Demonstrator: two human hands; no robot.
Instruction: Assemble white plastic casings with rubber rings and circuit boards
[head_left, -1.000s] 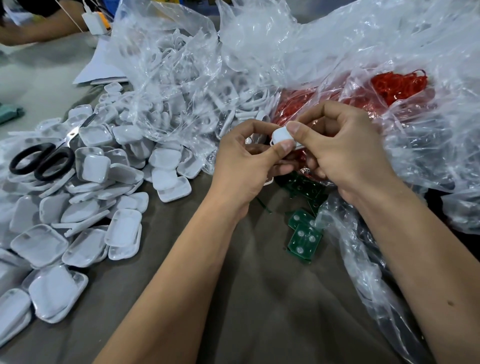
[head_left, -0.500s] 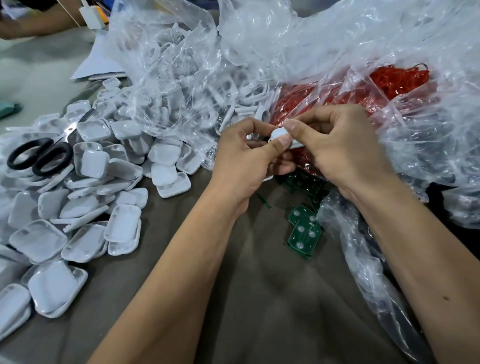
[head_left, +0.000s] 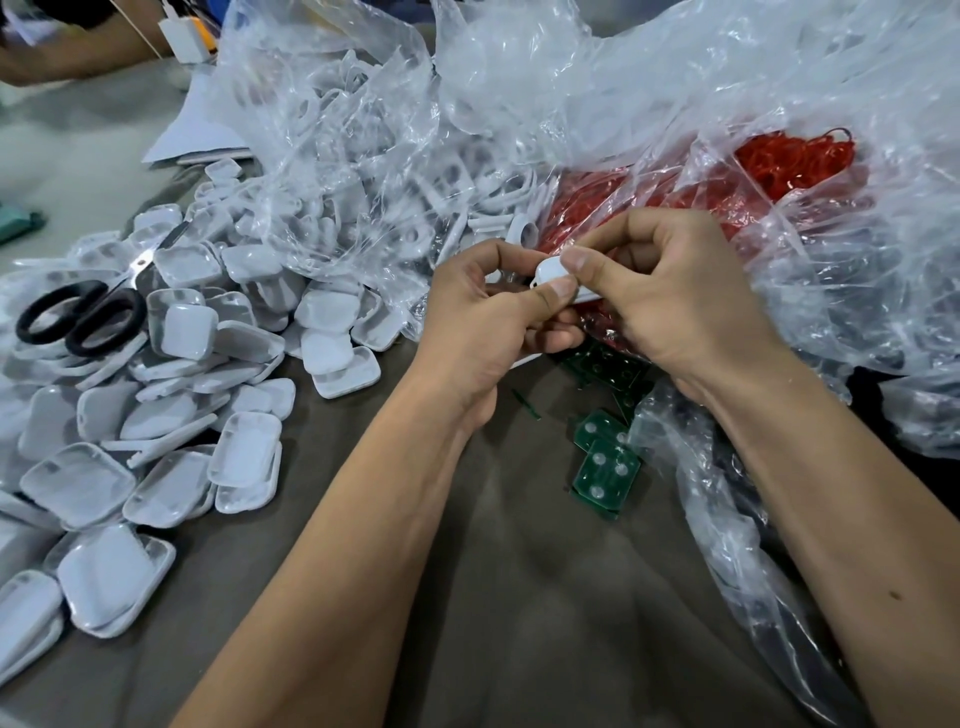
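Table (head_left: 519, 597) unchanged | both hands still pinch white casing (head_left: 551, 272)

Work surface: a table (head_left: 519, 597) covered by a brown-grey cloth, creased toward the near edge; at far left the top shows pale grey.

Lying directly on it:
- White casings (head_left: 156, 405) — a loose heap across the left side, overlapping one another.
- Black-handled scissors (head_left: 83, 317), resting on top of that heap, blades pointing away.
- Green circuit boards (head_left: 605, 467) — a small cluster at centre right, just beside the plastic.
- Clear plastic bags (head_left: 675, 104), crumpled, along the far and right edges; one holds red rubber rings (head_left: 795, 161).
- White paper sheets (head_left: 202, 135) at far left.
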